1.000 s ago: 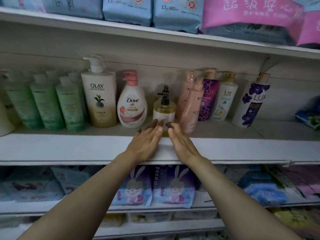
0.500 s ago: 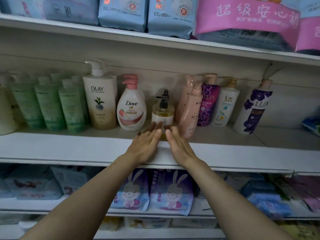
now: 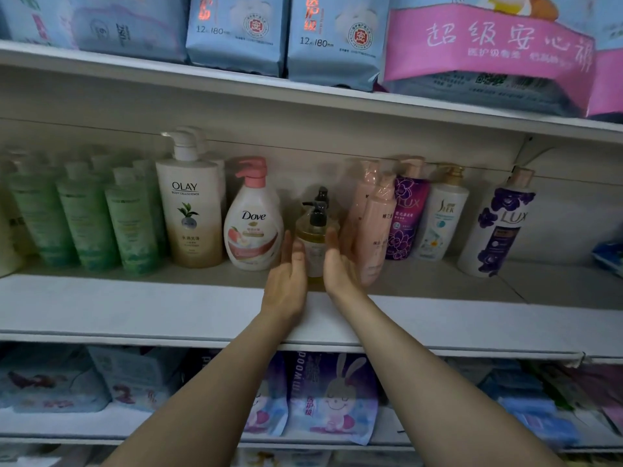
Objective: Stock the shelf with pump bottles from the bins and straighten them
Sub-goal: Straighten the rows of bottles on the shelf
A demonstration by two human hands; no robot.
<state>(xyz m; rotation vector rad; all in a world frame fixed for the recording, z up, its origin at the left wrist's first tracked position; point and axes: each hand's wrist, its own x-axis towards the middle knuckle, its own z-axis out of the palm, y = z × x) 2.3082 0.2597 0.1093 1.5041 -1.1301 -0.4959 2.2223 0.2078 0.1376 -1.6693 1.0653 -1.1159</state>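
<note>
White middle shelf [image 3: 135, 308] well stocked along its back half; front strip bare. From the left end: cluster of pale green translucent bottles [image 3: 84, 220]; tall cream-and-gold Olay pump bottle [image 3: 194, 210]; white Dove pump bottle with pink pump [image 3: 253, 227]; small amber clear pump bottle with black pump [image 3: 315, 237], a second black pump showing just behind it; pair of pink bottles in clear wrap [image 3: 372, 227]; purple Lux bottle [image 3: 406, 217]; white bottle with gold cap [image 3: 443, 217]; then, across a gap toward the right end, white-and-purple Lux bottle [image 3: 499, 227], leaning slightly.

Left hand [image 3: 286, 281] flat, fingers straight, palm turned inward, just beside the amber bottle's left flank; right hand [image 3: 337, 267] likewise flat and straight-fingered at its right flank; bottle bracketed between both palms, not gripped; actual contact impossible to tell from blur. Amber bottle standing upright mid-shelf, nearer the front edge than its neighbours.

Judged stage: straightening, not loading; no bins in view, so remaining stock unknown. Left to do, by the look of it: square the amber bottle into line with the row; right the leaning Lux bottle; close the gap at the right end.
</note>
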